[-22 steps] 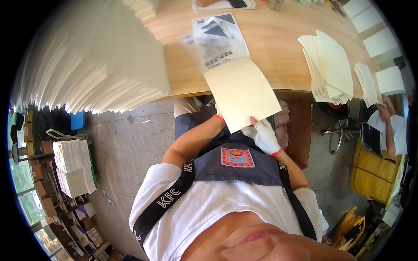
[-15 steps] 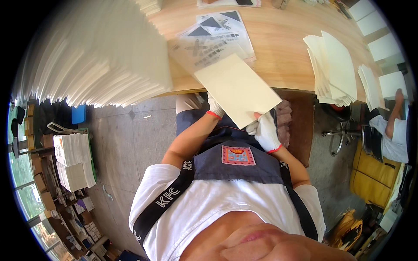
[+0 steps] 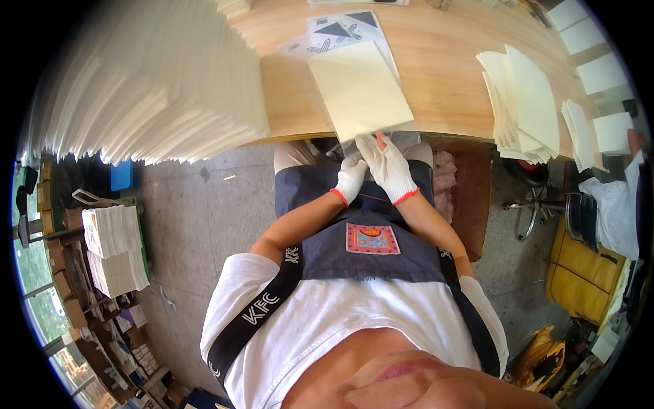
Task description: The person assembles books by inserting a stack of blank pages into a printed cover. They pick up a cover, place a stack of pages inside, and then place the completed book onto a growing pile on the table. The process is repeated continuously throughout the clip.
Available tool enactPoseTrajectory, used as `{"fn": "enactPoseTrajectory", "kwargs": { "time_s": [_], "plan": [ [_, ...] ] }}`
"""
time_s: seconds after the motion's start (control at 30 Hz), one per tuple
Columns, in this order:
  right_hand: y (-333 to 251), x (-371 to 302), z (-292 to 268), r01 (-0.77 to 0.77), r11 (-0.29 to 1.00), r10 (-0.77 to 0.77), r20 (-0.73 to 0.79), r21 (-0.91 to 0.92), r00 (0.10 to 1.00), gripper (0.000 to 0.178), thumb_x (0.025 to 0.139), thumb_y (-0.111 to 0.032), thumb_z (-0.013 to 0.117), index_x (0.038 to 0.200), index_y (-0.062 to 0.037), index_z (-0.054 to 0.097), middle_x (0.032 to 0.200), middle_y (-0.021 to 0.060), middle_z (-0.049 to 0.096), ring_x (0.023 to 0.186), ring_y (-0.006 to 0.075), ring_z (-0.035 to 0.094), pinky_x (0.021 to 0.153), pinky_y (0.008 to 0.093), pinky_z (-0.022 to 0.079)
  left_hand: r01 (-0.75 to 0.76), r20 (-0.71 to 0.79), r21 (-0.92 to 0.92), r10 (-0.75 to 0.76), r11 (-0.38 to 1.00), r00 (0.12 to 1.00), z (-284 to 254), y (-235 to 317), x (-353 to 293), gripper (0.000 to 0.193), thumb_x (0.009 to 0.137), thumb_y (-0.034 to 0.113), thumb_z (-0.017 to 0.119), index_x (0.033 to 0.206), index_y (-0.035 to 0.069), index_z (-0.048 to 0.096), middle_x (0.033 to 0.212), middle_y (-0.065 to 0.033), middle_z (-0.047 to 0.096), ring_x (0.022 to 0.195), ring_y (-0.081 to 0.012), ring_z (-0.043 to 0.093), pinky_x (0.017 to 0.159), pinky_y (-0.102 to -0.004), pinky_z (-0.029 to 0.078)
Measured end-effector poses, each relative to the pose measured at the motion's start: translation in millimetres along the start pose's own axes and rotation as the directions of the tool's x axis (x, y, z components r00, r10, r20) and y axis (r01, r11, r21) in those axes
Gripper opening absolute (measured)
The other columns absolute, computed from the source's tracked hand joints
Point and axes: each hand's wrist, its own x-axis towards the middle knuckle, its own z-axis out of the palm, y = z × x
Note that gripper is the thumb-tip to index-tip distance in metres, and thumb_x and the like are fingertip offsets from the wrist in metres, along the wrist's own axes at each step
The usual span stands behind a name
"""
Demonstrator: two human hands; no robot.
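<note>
A cream sheet or thin pad of paper (image 3: 361, 88) lies over the table's front edge, tilted slightly. Clear plastic sleeve (image 3: 409, 135) film shows around its sides and near end, so the paper appears to be inside. Both hands wear white knit gloves with red cuffs. My left hand (image 3: 351, 177) is closed at the sleeve's near end, its fingertips partly hidden. Next to it, my right hand (image 3: 390, 169) grips the same end, fingers together on the film, one bare fingertip showing. Beyond the paper lie printed clear sleeves (image 3: 334, 31) with dark triangles and pencil drawings.
A tall stack of cream paper (image 3: 157, 88) fills the table's left side. Fanned paper piles (image 3: 521, 102) stand at the right edge. Paper bundles (image 3: 112, 252) rest on a cart at left. A wheeled chair (image 3: 535, 204) and another person's sleeve (image 3: 613, 211) are at right.
The cream paper has moved away from me onto the table edge and turned straighter, with plastic film now visible around it. My right hand has moved left, beside my left hand.
</note>
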Motion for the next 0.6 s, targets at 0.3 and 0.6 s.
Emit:
{"fn": "enactPoseTrajectory", "kwargs": {
  "time_s": [0.3,0.6],
  "plan": [
    [-13.0,-27.5,28.0,0.094,0.06,0.021,0.096,-0.994,0.995,0.029,0.087,-0.015,0.043,0.114,-0.0094,0.051,0.061,0.0069,0.058,0.042,0.013,0.051,0.037,0.0254,0.038,0.099,-0.037,-0.079,-0.102,0.992,0.994,-51.9,45.8,-20.1,0.028,0.089,0.024,0.053,0.106,0.002,0.052,0.101,-0.0126,0.059,0.078,-0.0222,0.063,0.064,-0.0305,0.053],
    [-1.2,30.7,50.5,0.35,-0.918,0.177,0.6,-0.184,0.78,0.041,0.08,-0.032,0.056,0.119,-0.0214,0.047,0.073,0.0091,0.063,0.066,0.0259,0.062,0.054,0.0386,0.046,0.041,0.03,0.195,-0.048,0.98,0.998,-71.1,60.4,-11.0,0.022,0.088,0.019,0.054,0.096,-0.002,0.055,0.091,-0.0092,0.061,0.072,-0.0167,0.063,0.062,-0.0252,0.053]
  ]
}}
